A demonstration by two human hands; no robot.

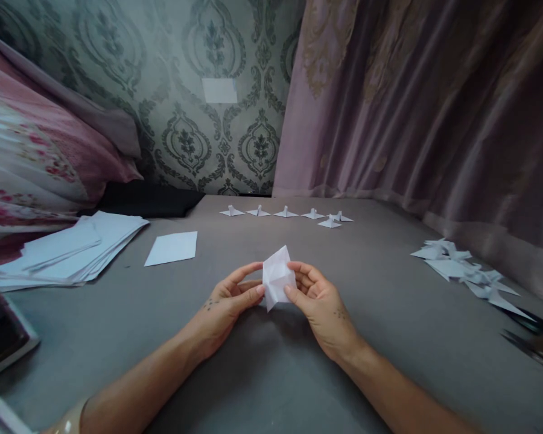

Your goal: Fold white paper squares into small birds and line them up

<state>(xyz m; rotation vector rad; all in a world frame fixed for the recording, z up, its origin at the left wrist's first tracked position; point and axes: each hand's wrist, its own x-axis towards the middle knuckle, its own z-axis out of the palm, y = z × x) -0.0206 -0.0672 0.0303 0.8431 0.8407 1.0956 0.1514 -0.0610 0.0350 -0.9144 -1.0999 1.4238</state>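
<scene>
White sheets (pixel 67 250) and a lone sheet (pixel 172 248) at left appear yet to be folded; at centre, above the bench (pixel 262 392), the left hand (pixel 226 301) and right hand (pixel 321 307) grasp a part-folded paper (pixel 278 277) between their fingers (pixel 247 270); six folded pieces (pixel 286 213) beyond and a pile of folded paper (pixel 447 268) at right look finished. A pale-edged dark object (pixel 0 328), far left, and a pointed tool (pixel 523 345), far right, leave the hands unobstructed.

Around the folded paper (pixel 278 276), the table (pixel 380 271) bears origami birds (pixel 285 212) at twelve o'clock; a sheet (pixel 172 248) at ten, paper stack (pixel 70 248) beyond; bird pile (pixel 464 268) at three; scissors (pixel 527 347) toward four.
</scene>
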